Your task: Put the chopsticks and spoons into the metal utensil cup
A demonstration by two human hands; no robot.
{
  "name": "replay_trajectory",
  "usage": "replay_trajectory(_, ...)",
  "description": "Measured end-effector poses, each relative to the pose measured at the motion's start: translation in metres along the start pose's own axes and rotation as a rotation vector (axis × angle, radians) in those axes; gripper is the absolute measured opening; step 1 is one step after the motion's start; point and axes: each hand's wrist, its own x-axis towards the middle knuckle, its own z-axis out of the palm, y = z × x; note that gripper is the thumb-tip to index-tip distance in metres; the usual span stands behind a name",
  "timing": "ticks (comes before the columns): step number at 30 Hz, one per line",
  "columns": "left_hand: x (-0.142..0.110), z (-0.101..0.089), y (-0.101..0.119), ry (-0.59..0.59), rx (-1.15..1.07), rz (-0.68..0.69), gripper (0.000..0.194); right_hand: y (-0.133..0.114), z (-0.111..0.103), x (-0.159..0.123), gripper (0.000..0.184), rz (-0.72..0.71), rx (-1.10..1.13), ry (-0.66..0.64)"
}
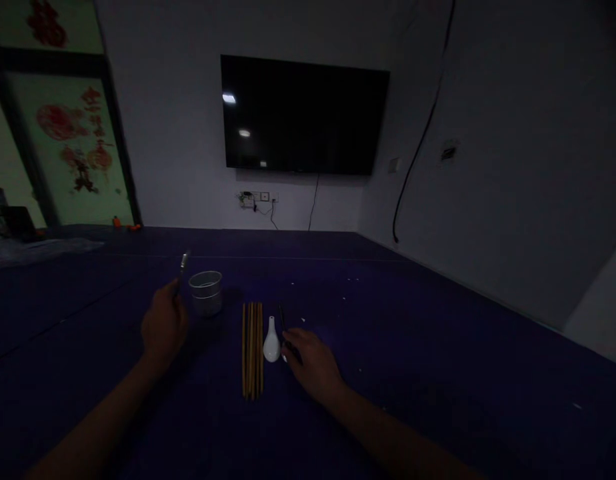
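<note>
My left hand point(164, 323) is closed round a slim utensil point(183, 262) with a dark handle and a shiny metal end pointing up; its exact kind is unclear. Just right of that hand stands a round, see-through or metallic cup point(207, 293). My right hand point(311, 360) grips a thin dark utensil point(282, 319) low over the floor-like purple surface, its far end pointing away from me. Left of those fingers lies a white soup spoon point(271, 347), bowl towards me. Several wooden chopsticks point(253, 350) lie side by side between the cup and the spoon.
The purple surface point(438, 400) carries small white scraps. A dark television point(308, 117) hangs on the far wall, and a black cable point(421, 147) runs down the right wall. Clear plastic sheeting point(48, 250) and small orange items point(133, 227) lie at the far left.
</note>
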Motion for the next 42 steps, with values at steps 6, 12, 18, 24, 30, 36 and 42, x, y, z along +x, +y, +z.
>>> replay_trajectory(6, -0.045, 0.01, 0.045, 0.162, -0.264, 0.775, 0.033, -0.007, -0.004, -0.002, 0.031, -0.09, 0.04, 0.134)
replay_trajectory(12, -0.073, -0.001, 0.083, 0.046, -0.455, 1.045, 0.04, -0.016, -0.011, -0.008, 0.033, -0.21, 0.155, 0.167)
replay_trajectory(18, -0.076, -0.001, 0.084, -0.035, -0.524, 1.026, 0.04, -0.015, -0.008, -0.01, 0.035, -0.284, 0.248, 0.219)
replay_trajectory(24, -0.073, 0.007, 0.079, -0.08, -0.531, 0.964, 0.043, -0.013, -0.006, -0.011, 0.035, -0.238, 0.253, 0.359)
replay_trajectory(30, -0.067, 0.019, 0.068, -0.237, -0.397, 0.614, 0.034, -0.003, -0.009, -0.005, 0.041, -0.007, 0.279, 0.505)
replay_trajectory(36, -0.061, 0.027, 0.058, -0.463, -0.442, 0.421, 0.029, 0.004, -0.012, 0.0, 0.043, 0.261, 0.22, 0.505)
replay_trajectory(42, -0.064, 0.025, 0.061, -0.578, -0.468, 0.414, 0.03, 0.017, -0.001, 0.006, 0.042, 0.283, 0.115, 0.31)
